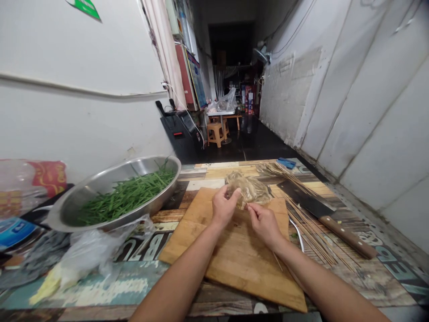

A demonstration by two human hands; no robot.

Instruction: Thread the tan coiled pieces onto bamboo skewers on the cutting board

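Observation:
Above the far part of the wooden cutting board (231, 250), my left hand (224, 206) pinches a thin, pale-brown, wrinkled piece of food whose exact kind I cannot make out. My right hand (263, 223) is closed on a bamboo skewer (277, 262); its tail shows below the wrist, and its tip meets the piece between my hands. Just beyond lies a pile of the same limp brown sheets (256, 190), at the board's far edge. To the right are loose bamboo skewers (315, 237) and several skewers threaded with similar food (273, 169).
A cleaver (303, 197) lies right of the board, handle toward me. At left stands a steel basin (110, 223) of cut green stalks (134, 192). A crumpled plastic bag (90, 252) sits before it. A blue object (286, 163) rests at the table's far right.

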